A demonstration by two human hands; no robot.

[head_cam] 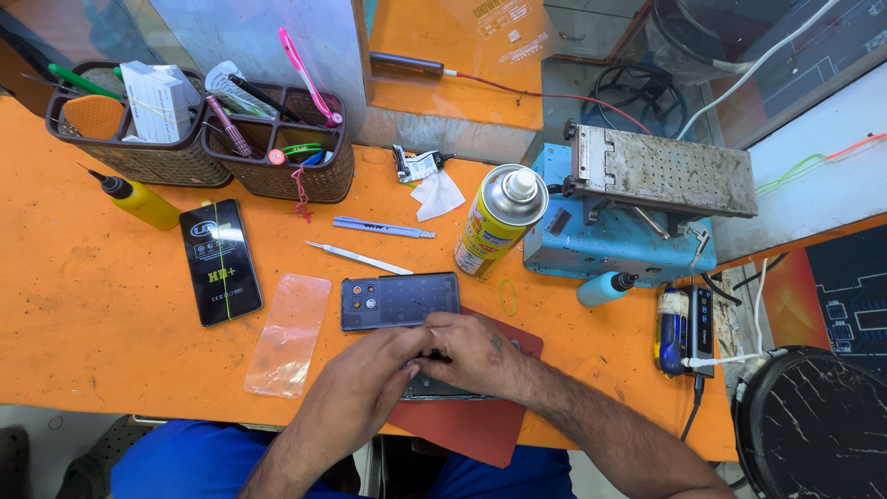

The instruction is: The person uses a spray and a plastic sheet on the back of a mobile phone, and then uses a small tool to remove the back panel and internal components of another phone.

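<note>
Opened phone (443, 386) on red mat (462, 430), near surface edge; mostly hidden | left hand (370, 370), right hand (471, 351): fingers closed on it | step: likely working its top edge; next calls for steady pressure | detached back cover (399, 301) just beyond; spray can (499, 220) farther

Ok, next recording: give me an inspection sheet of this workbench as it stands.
Surface: orange table, scuffed; red mat at its near edge.
Job's things: opened phone under both hands; detached back cover beside it.
Clutter: spray can, yellow bottle, black package, clear film, utility knife, tool baskets.
Grippers: left hand and right hand together on phone; fingers' grip unclear.
Cables: red wire, white cable.
Surroundings: blue machine.
</note>
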